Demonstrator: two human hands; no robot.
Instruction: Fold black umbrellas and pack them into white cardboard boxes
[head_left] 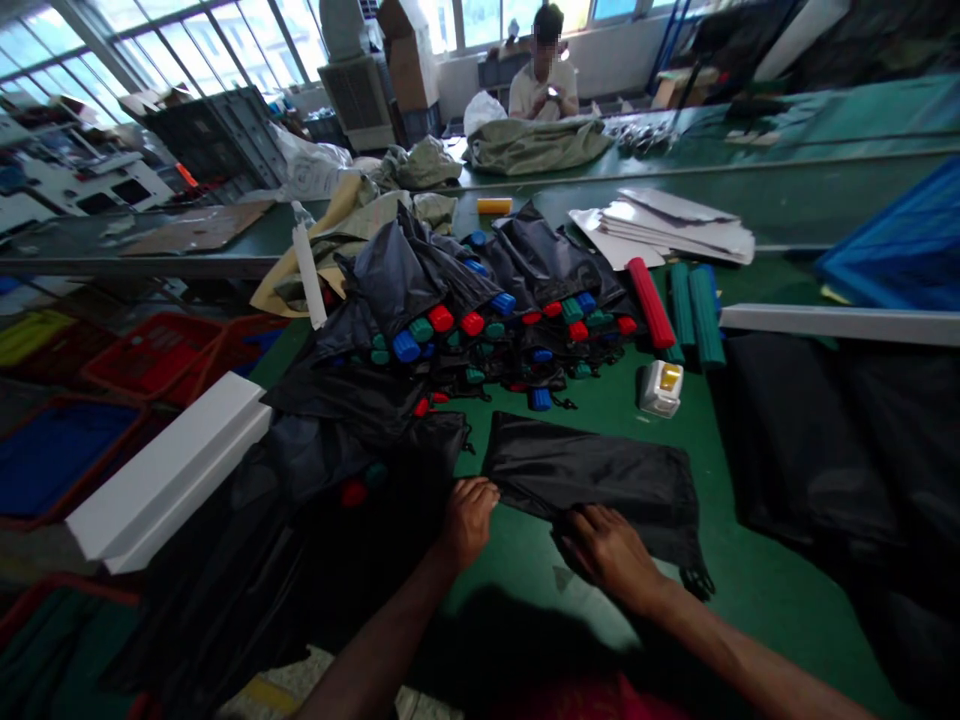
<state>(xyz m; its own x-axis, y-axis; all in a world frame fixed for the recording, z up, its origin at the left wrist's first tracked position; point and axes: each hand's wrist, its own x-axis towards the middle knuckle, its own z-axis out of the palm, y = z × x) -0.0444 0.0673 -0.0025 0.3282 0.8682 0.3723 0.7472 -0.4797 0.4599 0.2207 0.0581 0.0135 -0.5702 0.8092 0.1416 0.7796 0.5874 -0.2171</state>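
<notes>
A flat black fabric pouch lies on the green table in front of me. My left hand is closed on the pouch's left edge, fingers curled over it. My right hand presses on the pouch's near edge with fingers bent, pinching the fabric. Behind the pouch sits a heap of black pouches with red, blue and green plastic handles poking out.
A small white and yellow device stands right of the heap, beside red and green rolls. Grey sheets lie further back. White channel pieces flank the table, crates at left. A person sits at the far end.
</notes>
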